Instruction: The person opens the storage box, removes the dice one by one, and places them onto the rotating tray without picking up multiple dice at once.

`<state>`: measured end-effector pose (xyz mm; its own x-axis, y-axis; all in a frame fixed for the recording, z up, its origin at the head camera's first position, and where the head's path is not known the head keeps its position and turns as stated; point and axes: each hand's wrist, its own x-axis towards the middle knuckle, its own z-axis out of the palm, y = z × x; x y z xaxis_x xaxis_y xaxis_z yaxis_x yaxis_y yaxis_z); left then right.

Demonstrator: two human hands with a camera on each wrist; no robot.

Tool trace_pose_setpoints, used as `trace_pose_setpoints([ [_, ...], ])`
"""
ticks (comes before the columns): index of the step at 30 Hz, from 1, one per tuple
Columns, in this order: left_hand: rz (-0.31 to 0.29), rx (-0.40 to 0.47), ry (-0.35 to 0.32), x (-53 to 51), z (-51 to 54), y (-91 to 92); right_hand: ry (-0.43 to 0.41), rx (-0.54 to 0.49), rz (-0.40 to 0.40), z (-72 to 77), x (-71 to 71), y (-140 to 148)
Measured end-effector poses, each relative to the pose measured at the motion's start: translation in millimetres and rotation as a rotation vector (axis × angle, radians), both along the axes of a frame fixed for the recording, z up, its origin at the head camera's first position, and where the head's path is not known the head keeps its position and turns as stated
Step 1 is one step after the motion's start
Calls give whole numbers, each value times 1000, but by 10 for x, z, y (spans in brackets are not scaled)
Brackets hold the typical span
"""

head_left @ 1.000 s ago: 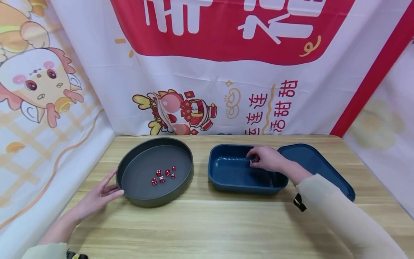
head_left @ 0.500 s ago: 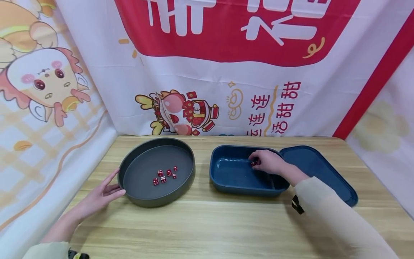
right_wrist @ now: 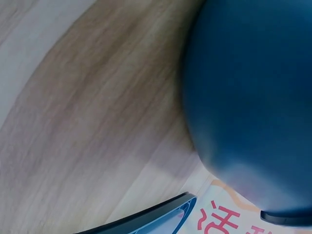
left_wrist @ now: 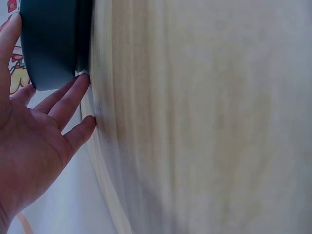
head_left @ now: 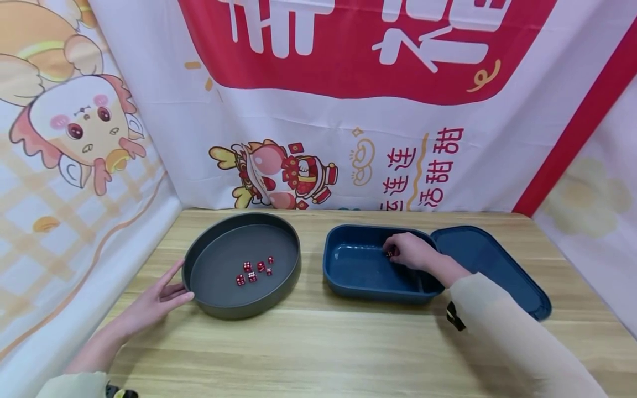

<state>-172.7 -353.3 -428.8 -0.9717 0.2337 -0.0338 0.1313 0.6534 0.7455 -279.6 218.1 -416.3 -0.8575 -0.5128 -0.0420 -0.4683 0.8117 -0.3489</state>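
Observation:
My left hand (head_left: 151, 304) rests against the near left side of a round dark grey pan (head_left: 239, 312), with its fingers spread. In the left wrist view, the fingertips touch the wall of the pan (left_wrist: 51, 44) and the table. Several red dice (head_left: 252, 277) with white pips lie on the pan's floor, grouped right of centre. Inside a blue rectangular box (head_left: 348, 265), my right hand (head_left: 410, 251) pinches a red die (head_left: 391, 253), partly hidden by the fingers. The right wrist view shows the box's outer wall (right_wrist: 253, 97) but not the hand.
A blue lid (head_left: 490, 265) lies on the wooden table (head_left: 298, 354) to the right of the box, partly behind the right forearm. A printed white cloth (head_left: 308, 121) hangs along the table's back edge, with another at the left.
The head view has shifted slightly. My right hand stays low in the box with the die at its fingertips, and my left hand stays on the pan. The dice in the pan lie as before.

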Motion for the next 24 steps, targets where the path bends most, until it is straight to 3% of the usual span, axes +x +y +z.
trace_pose_setpoints([
  [11, 0, 9, 4, -16, -22, -9, 10, -2, 8, -41, -1, 45],
  [24, -2, 17, 9, -18, -12, -15, 4, -69, 7, 89, 15, -34],
])
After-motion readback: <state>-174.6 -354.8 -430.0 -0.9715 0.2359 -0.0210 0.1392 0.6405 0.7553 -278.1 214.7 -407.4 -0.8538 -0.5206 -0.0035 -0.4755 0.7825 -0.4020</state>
